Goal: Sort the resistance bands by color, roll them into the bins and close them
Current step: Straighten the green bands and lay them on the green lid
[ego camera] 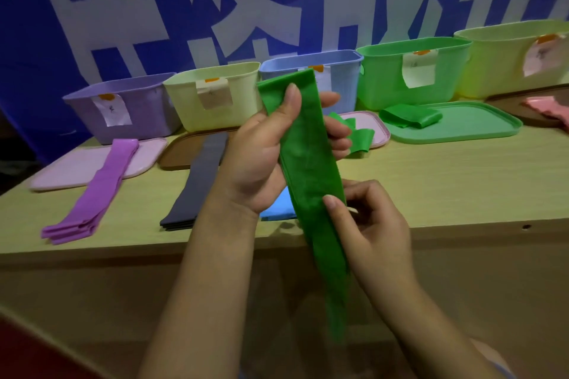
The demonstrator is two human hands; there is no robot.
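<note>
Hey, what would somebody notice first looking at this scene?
A long green resistance band held at centre: the left hand grips its upper part, the right hand pinches it lower down. Behind, a row of pastel plastic bins lines the wooden table.

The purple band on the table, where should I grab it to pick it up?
Probably at the near end of the purple band, coming down from above. It lies flat and folded in layers, its far end resting on the pink lid and its near end close to the table edge, where the stacked layers can be pinched together. Both hands are busy with the green band now.
</note>
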